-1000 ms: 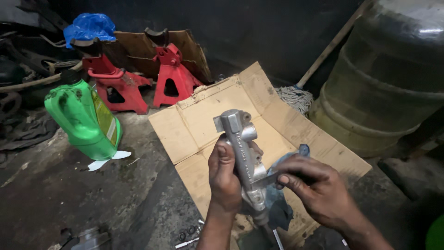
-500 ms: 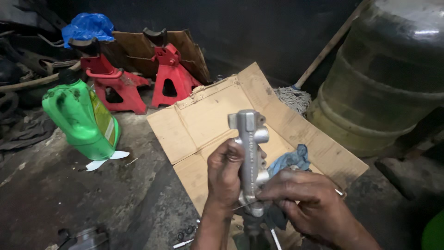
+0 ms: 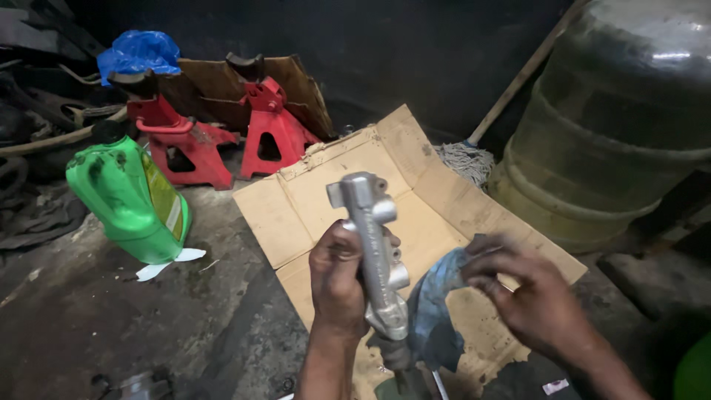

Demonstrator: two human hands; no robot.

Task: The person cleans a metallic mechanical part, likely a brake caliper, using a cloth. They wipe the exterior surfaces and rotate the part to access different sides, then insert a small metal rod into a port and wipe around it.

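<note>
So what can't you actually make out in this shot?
- Lower end of the metal part: hidden by the left hand and the cloth.
- Right hand: its fingers are motion-blurred, so its grip on the cloth is unclear.
- Drum: cut off by the top and right edges.
- Far wall: too dark.

Two bare hands, no gloves
Left hand (image 3: 337, 285) and right hand (image 3: 529, 296): forearms uncovered, no sleeves, rings or watch showing.

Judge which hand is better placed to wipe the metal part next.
Likely the right hand: it pinches the blue rag just beside the grey metal cylinder part, while the left hand is wrapped around that part, holding it upright.
</note>
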